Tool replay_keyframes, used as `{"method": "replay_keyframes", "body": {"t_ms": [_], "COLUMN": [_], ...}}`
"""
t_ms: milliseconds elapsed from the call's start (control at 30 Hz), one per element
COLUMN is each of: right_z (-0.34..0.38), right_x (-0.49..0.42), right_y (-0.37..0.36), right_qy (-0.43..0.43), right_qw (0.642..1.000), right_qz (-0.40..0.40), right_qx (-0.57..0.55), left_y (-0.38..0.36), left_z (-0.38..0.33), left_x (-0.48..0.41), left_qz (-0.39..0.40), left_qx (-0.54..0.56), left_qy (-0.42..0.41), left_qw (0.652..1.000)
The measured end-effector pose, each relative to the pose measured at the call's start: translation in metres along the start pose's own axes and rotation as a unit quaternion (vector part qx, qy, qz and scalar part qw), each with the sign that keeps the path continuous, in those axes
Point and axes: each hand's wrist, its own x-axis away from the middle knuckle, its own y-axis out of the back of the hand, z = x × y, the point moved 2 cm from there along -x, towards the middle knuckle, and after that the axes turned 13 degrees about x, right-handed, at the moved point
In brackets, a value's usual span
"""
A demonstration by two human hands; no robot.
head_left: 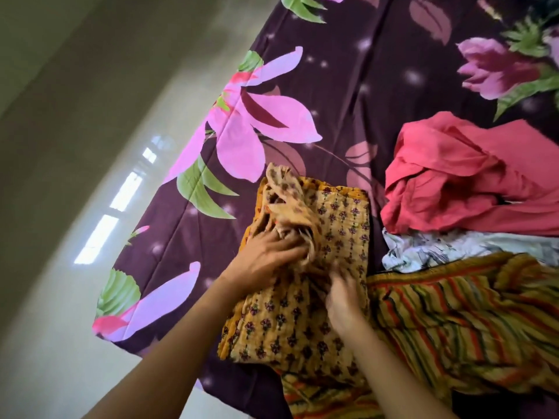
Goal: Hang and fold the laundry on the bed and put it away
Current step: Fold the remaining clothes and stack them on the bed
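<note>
A mustard-yellow garment with small dark flower prints (341,225) lies folded on the bed near its left edge. A bunched part of the same cloth (290,204) sits on top of it. My left hand (266,261) presses down on that bunch, fingers spread and blurred by motion. My right hand (344,300) rests on the garment's right side, fingers curled into the cloth; its grip is blurred. A striped yellow, red and green cloth (453,322) lies crumpled to the right, partly under the garment.
The bed carries a dark purple cover with large pink flowers (348,101). A crumpled pink-red garment (472,176) and a white printed cloth (438,249) lie at the right. Pale glossy floor (75,237) runs along the bed's left edge.
</note>
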Motion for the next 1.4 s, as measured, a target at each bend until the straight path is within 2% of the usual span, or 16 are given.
{"method": "replay_keyframes", "body": {"t_ms": [67,133,233,300,367,467,567,633,767,867,933,1100,1233,1267,1333,1400], "right_z": [0.004,0.007,0.009,0.017,0.025,0.034,0.040,0.042,0.020,0.003,0.002,0.027,0.024,0.022,0.034,0.050], "right_x": [0.001,0.004,0.007,0.011,0.013,0.010,0.002,0.004,0.026,0.031,0.023,0.006,-0.008,-0.010,-0.007,-0.006], "right_y": [0.011,0.017,0.017,0.014,0.006,-0.009,-0.011,-0.007,0.002,0.002,0.003,0.004,-0.001,-0.001,-0.003,-0.013], "right_qy": [-0.017,-0.013,0.077,0.203,0.289,0.257,0.241,0.283,0.382,0.348,0.324,0.433,0.365,0.343,0.346,0.371], "right_qw": [0.991,0.990,0.989,0.916,0.866,0.886,0.889,0.895,0.871,0.865,0.829,0.686,0.600,0.593,0.619,0.618], "right_qz": [-0.003,-0.015,-0.087,-0.151,-0.129,-0.001,0.026,-0.018,-0.204,-0.202,-0.199,-0.275,-0.070,-0.052,-0.104,-0.147], "right_qx": [-0.132,-0.143,0.096,0.310,0.388,0.386,0.389,0.345,0.231,0.299,0.411,0.516,0.709,0.727,0.697,0.678], "left_y": [-0.014,-0.019,-0.013,-0.010,-0.013,-0.021,-0.024,-0.022,-0.021,-0.023,-0.024,-0.029,-0.039,-0.041,-0.040,-0.035], "left_z": [0.003,0.007,-0.001,-0.005,-0.005,-0.004,-0.002,0.000,0.001,-0.002,-0.004,-0.010,-0.006,-0.004,-0.001,0.000], "left_x": [0.017,0.029,0.028,0.022,0.022,0.027,0.033,0.034,0.034,0.032,0.032,0.035,0.039,0.042,0.041,0.036], "left_qz": [0.089,0.141,0.177,0.175,0.176,0.214,0.194,0.151,0.100,0.132,0.118,0.016,0.117,0.140,0.149,0.124], "left_qx": [-0.033,-0.043,-0.025,-0.023,-0.020,-0.014,-0.003,0.007,0.035,-0.016,-0.073,-0.086,-0.042,-0.051,-0.057,-0.067], "left_qy": [-0.013,0.019,0.073,0.103,0.123,0.113,0.129,0.176,0.286,0.331,0.327,0.252,0.293,0.307,0.322,0.304], "left_qw": [0.995,0.989,0.981,0.979,0.976,0.970,0.972,0.973,0.952,0.934,0.935,0.964,0.948,0.940,0.933,0.942]}}
